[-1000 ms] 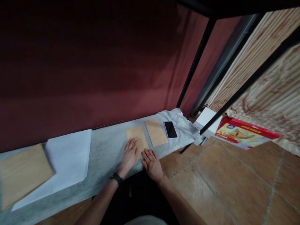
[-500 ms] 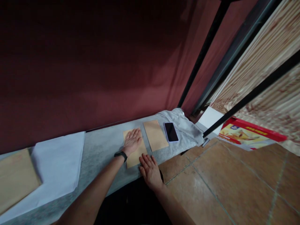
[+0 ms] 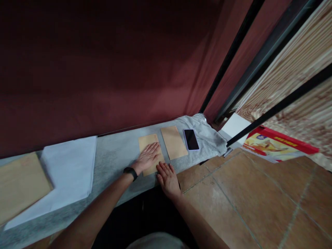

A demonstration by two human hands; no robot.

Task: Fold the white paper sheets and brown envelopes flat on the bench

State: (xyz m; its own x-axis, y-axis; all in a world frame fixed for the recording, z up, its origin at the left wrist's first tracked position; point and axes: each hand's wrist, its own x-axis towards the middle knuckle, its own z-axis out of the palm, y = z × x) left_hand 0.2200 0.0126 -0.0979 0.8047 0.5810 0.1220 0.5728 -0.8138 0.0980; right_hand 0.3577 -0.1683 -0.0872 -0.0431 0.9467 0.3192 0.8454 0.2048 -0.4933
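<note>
My left hand (image 3: 147,158), with a black band at the wrist, lies flat with fingers stretched across a small tan envelope (image 3: 148,139). At that envelope's lower right corner rests my right hand (image 3: 167,178), its fingers extended over the edge. A second tan envelope (image 3: 174,142) lies just to the right, touched by neither hand. Beyond it is a phone (image 3: 191,139) with a dark screen and a pale purple rim. Everything sits on a narrow grey cloth-covered surface (image 3: 114,155).
White paper sheets (image 3: 70,169) lie at the left under a larger tan envelope (image 3: 23,186). A dark red wall (image 3: 116,86) runs behind. Black poles (image 3: 233,45) rise at the right, near a white box (image 3: 235,128) and a red printed carton (image 3: 277,143) on the tiled floor (image 3: 233,186).
My left hand has slid down the envelope toward me, uncovering its upper part. My right hand stays near the lower corner. The whole view has shifted slightly.
</note>
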